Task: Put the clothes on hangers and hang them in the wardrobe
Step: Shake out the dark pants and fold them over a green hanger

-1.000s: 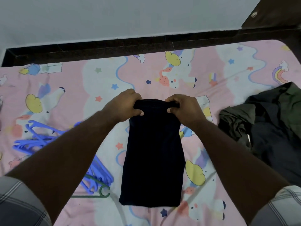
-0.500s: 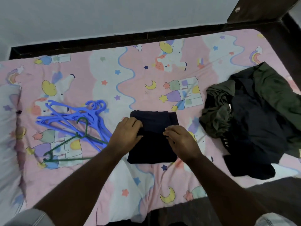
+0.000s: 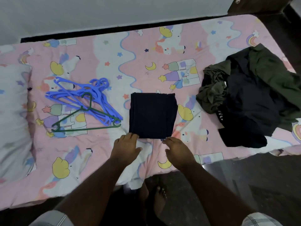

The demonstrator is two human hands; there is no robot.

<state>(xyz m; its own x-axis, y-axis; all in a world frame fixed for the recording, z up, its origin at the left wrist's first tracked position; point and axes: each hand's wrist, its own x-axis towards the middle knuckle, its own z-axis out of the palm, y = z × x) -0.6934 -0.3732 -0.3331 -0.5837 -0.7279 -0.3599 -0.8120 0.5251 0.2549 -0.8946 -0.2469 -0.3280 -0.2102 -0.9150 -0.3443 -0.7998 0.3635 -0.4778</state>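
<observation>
No legible writing or brand on anything; the bed sheet (image 3: pixel 101 144) is pink with printed unicorns, stars and moons. One folded dark navy garment (image 3: pixel 152 115) lies flat mid-bed, between a pile of blue hangers (image 3: pixel 84 97) (exact count not resolvable) with one green hanger (image 3: pixel 78 119) on top to its left and a heap of dark and olive clothes (image 3: pixel 249 95) to its right, with a pillow (image 3: pixel 13 115) at far left. Left hand (image 3: pixel 126 148) and right hand (image 3: pixel 177 151) rest at the garment's near edge, fingers loose, gripping nothing; left fingertips (image 3: pixel 132 136) touch the garment's near-left corner.
</observation>
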